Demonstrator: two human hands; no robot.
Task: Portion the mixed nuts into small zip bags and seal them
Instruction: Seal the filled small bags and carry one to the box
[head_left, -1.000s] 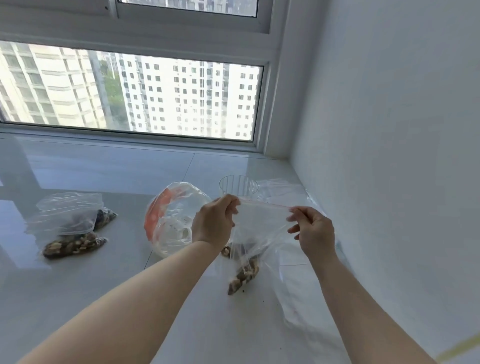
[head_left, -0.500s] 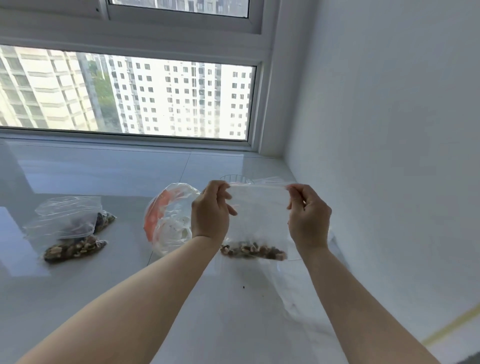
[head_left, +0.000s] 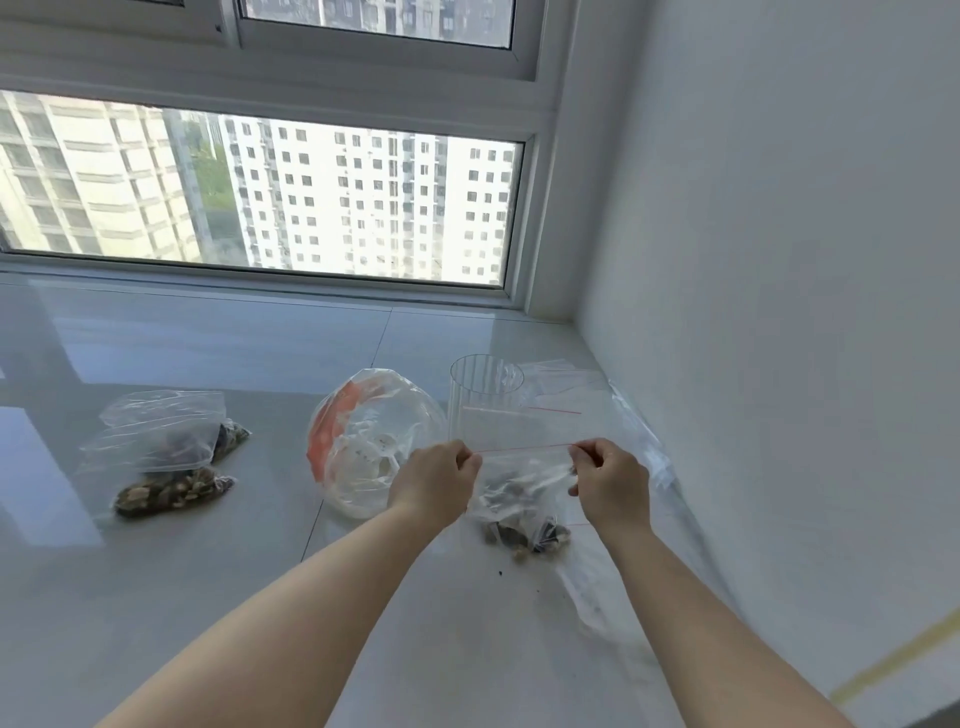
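Two hands: we see our left hand (head_left: 439, 480) and right hand (head_left: 610, 480) each pinching a top corner of one small zip bag (head_left: 524, 486), fingers curled on the plastic
Bag in hand: mixed nuts (head_left: 527, 535) sit heaped in its bottom, which touches the glossy white sill (head_left: 208, 597); the upper part is slack and creased
Bag axis: the red zip line (head_left: 522, 448) runs level from one hand to the other, mouth up, nuts down; whether the strip is pressed closed we cannot tell
Filled bags: two more bags with nuts (head_left: 171, 467) lie well to the left of the held bag, one overlapping the other
Big bag: a crumpled clear bag with orange print (head_left: 369, 441) sits just left of the held bag, behind our left hand
Cup: a clear ribbed cup (head_left: 485, 395) stands upright just behind the held bag
Spare bags: flat bags with red lines (head_left: 563, 395) lie behind the held bag, beside the cup
Edges: the white wall (head_left: 779, 312) runs close on the right of the held bag; the window frame (head_left: 530, 306) closes the far side
Room: bare sill lies between the held bag and us, with a few dark crumbs (head_left: 501, 574) near the nuts
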